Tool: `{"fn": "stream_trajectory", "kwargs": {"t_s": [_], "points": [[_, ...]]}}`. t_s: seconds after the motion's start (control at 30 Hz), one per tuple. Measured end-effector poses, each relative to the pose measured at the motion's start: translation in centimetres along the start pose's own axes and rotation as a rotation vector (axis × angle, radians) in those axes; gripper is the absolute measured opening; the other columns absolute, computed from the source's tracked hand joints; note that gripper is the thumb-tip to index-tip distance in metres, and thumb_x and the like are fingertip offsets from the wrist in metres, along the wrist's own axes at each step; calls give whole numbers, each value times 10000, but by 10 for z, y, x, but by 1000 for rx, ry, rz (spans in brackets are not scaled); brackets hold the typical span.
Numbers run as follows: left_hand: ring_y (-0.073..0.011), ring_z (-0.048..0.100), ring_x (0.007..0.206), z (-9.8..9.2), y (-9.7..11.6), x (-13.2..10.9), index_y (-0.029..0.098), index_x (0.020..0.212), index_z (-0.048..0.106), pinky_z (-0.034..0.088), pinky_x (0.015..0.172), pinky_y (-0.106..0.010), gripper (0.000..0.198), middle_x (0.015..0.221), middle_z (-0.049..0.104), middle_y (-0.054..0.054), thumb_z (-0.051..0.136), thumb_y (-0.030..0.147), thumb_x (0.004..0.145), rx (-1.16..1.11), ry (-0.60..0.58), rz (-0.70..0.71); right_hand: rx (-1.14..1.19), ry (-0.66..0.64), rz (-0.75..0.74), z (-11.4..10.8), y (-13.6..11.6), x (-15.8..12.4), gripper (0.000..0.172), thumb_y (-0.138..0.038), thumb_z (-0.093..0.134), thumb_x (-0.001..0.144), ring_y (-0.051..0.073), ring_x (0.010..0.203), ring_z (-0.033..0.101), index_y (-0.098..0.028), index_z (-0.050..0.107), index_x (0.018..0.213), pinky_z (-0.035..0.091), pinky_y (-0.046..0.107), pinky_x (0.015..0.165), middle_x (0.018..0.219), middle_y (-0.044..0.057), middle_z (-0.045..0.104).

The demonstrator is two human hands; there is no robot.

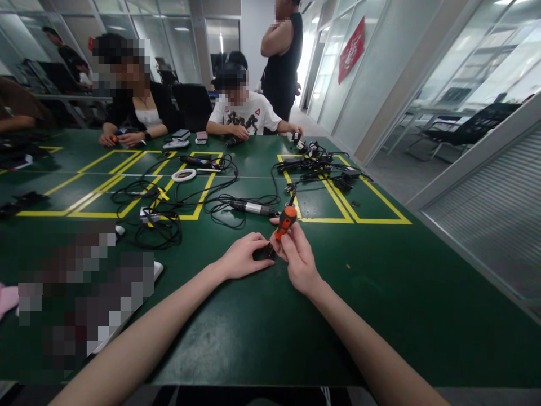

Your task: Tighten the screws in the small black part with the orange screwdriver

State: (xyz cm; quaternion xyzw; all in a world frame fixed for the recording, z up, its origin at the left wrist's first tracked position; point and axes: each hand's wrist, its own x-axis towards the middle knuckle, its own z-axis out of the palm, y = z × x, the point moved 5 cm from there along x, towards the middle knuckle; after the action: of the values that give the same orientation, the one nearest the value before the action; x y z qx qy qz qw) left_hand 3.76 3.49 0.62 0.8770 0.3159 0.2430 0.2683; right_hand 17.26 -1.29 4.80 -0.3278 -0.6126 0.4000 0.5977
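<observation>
An orange and black screwdriver is gripped in my right hand, its handle tilted and its thin dark shaft pointing up and away from me. Just to the left, my left hand curls its thumb and fingers round a small black part at the table top. The kind of part cannot be made out, as fingers cover much of it. Both hands are close together, and the screwdriver's tip is apart from the black part. Beyond them lies a black cable with a silver-grey cylindrical section.
Yellow tape marks boxes on the green table. Black cables and adapters are heaped at the back right, with more coiled cables at the left. A blurred-out flat device lies near my left arm. Two people sit opposite.
</observation>
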Motion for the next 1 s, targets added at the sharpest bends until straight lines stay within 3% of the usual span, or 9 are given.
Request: {"fn": "stream_trajectory", "kwargs": {"t_s": [0.13, 0.23, 0.43, 0.57, 0.67, 0.73, 0.83, 0.93, 1.0], "points": [[-244, 687, 1022, 0, -1, -1, 214, 1076, 755, 567, 904, -350, 219, 1100, 706, -67, 796, 352, 912, 19, 2, 9, 4, 99, -47, -5, 7, -2, 275, -497, 653, 1011, 114, 610, 471, -270, 531, 1109, 392, 248, 573, 758, -55, 530], [-258, 685, 1067, 0, -1, -1, 212, 1069, 753, 568, 938, -365, 213, 1126, 709, -74, 797, 347, 910, 17, -2, 16, -31, 81, -47, -4, 3, -1, 212, -451, 636, 1030, 86, 556, 434, -248, 578, 1052, 376, 242, 538, 811, -30, 584], [-263, 685, 1065, 0, 0, -2, 206, 1020, 758, 575, 950, -381, 170, 1129, 713, -87, 794, 326, 905, 15, -1, 24, -88, 51, -47, -1, -10, 1, 239, -403, 512, 1085, 86, 511, 463, -232, 633, 1199, 401, 254, 499, 825, -5, 598], [-268, 688, 1086, -1, 0, -2, 205, 1084, 758, 577, 983, -399, 225, 1175, 719, -96, 795, 335, 904, 13, 12, 12, -156, 75, -121, -6, -17, 2, 552, -318, 611, 1029, 151, 629, 599, -294, 373, 1528, 528, 312, 602, 961, 41, 722], [-273, 694, 1102, -1, 0, -3, 206, 1075, 757, 579, 997, -407, 210, 1191, 720, -94, 786, 332, 909, -8, 13, 9, -378, -13, -241, -11, -31, 6, 699, -261, 669, 990, 131, 502, 538, -311, 319, 1594, 448, 286, 462, 947, 38, 765], [-274, 698, 1091, -1, 0, -3, 208, 1062, 758, 585, 981, -400, 205, 1177, 723, -91, 792, 330, 900, -12, 16, 0, -541, -111, -337, -11, -43, 9, 683, -217, 650, 974, 103, 419, 486, -318, 369, 1589, 406, 278, 416, 932, 24, 779], [-269, 699, 1066, -1, -1, -4, 206, 1018, 760, 590, 958, -386, 169, 1151, 724, -87, 789, 320, 897, -9, 19, -6, -727, -192, -454, -11, -60, 13, 674, -155, 614, 936, 114, 390, 464, -297, 429, 1569, 409, 284, 450, 685, -61, 677], [-265, 697, 1054, -1, -1, -4, 199, 1029, 756, 590, 946, -378, 187, 1137, 725, -87, 790, 327, 897, -19, 20, -6, -823, -194, -529, -7, -76, 18, 567, -159, 622, 921, 121, 447, 521, -263, 528, 1470, 434, 281, 505, 737, -42, 700], [-264, 696, 1053, -1, -2, -4, 199, 1076, 754, 591, 942, -376, 231, 1133, 729, -85, 799, 335, 894, -30, 27, -15, -884, -158, -553, -3, -85, 22, 361, -224, 630, 955, 141, 551, 605, -240, 622, 1315, 453, 281, 556, 808, -3, 728]]}}
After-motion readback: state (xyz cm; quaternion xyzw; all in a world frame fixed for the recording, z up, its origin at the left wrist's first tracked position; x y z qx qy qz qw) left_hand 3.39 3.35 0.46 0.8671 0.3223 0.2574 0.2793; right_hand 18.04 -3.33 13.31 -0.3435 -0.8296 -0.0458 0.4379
